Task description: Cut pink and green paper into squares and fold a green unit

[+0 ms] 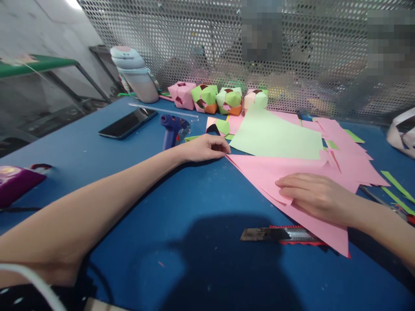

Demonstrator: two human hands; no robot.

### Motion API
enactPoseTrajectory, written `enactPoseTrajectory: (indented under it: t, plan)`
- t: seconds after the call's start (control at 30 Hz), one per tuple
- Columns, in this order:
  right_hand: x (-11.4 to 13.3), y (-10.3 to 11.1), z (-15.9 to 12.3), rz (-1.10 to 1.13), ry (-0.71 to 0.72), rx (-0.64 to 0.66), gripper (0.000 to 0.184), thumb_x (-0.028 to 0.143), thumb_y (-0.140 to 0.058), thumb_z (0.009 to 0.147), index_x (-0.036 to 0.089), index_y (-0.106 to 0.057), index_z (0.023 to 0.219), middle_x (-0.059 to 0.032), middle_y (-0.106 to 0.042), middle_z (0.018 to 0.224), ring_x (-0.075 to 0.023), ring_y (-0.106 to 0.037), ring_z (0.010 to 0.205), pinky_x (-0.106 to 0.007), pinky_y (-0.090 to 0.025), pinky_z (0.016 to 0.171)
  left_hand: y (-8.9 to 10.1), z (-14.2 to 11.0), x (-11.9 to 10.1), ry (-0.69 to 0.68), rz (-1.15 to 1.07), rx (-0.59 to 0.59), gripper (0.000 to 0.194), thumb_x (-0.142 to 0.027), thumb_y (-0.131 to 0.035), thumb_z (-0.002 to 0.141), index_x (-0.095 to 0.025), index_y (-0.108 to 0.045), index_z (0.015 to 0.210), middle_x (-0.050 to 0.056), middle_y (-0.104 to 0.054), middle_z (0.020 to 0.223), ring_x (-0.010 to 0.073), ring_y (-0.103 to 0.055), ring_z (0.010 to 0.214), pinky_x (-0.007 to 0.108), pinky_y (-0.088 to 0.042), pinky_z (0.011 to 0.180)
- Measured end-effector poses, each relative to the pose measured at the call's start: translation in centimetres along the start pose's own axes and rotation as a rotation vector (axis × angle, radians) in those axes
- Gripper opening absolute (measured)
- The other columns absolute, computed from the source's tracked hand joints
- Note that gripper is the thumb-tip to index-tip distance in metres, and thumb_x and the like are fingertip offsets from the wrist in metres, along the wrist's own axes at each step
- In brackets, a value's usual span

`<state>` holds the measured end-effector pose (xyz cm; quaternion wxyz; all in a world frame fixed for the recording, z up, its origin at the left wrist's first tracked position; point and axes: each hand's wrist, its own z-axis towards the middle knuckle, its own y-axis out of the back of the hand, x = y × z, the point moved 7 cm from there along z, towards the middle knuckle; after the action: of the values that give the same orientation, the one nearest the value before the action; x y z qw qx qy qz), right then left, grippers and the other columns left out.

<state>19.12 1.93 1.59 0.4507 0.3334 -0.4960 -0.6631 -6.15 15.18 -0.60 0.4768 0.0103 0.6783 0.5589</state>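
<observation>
A pink sheet of paper (259,166), folded over into a large triangle, lies on the blue table. At its left corner my left hand (209,147) has its fingers curled and pinches the tip. My right hand (313,194) rests flat on the folded layer, fingers stretched out and pressing the paper down. The sheet's lower point partly covers a utility knife (285,234) with a red handle and its blade toward the left. Behind the fold lies a pale green sheet (275,134), and more pink paper (346,142) is spread to the right.
Folded paper cubes (205,98) line the perforated metal screen (207,39). A blue glue gun (171,129), a phone (128,123) and a bottle (136,73) stand or lie at the left. Scissors (385,201) and green strips (398,185) are at the right, a purple object (19,183) at the left edge.
</observation>
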Motion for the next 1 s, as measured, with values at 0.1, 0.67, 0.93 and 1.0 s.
enactPoseTrajectory:
  t: [0.1,0.67,0.93,1.0]
  plan:
    - [0.05,-0.05,-0.06,0.004,-0.004,0.018,0.026,0.008,-0.048,0.094,0.015,-0.069,0.109,-0.0142,-0.071,0.121,-0.0258,-0.068,0.113,-0.044,-0.060,0.092,0.00,-0.04,-0.23,-0.031,0.008,0.000,0.023,-0.033,-0.059,0.084,-0.017,-0.070,0.097,0.004,-0.069,0.097,0.0147,-0.063,0.086,0.025,-0.050,0.079]
    - [0.53,0.32,0.50,0.014,-0.032,0.118,0.025,0.017,-0.047,0.100,0.016,-0.072,0.101,-0.0115,-0.071,0.105,-0.0203,-0.066,0.097,-0.034,-0.056,0.078,0.18,-0.07,-0.30,-0.057,0.103,-0.026,0.026,-0.038,-0.058,0.086,-0.019,-0.072,0.095,0.005,-0.069,0.096,0.0159,-0.063,0.087,0.028,-0.049,0.084]
    - [0.95,-0.01,0.58,-0.046,-0.009,0.158,0.029,0.021,-0.044,0.102,0.017,-0.071,0.094,-0.0079,-0.066,0.087,-0.0176,-0.055,0.076,-0.034,-0.044,0.067,0.22,-0.13,0.08,-0.047,0.123,-0.019,0.023,-0.037,-0.058,0.086,-0.020,-0.071,0.094,0.003,-0.069,0.098,0.0144,-0.062,0.087,0.026,-0.048,0.084]
    - [0.96,-0.07,0.58,-0.050,-0.013,0.173,0.028,0.021,-0.044,0.102,0.018,-0.071,0.094,-0.0071,-0.066,0.087,-0.0173,-0.054,0.074,-0.035,-0.042,0.068,0.20,-0.20,-0.08,-0.057,0.117,-0.012,0.021,-0.034,-0.057,0.088,-0.019,-0.071,0.095,0.003,-0.069,0.100,0.0137,-0.061,0.088,0.026,-0.047,0.085]
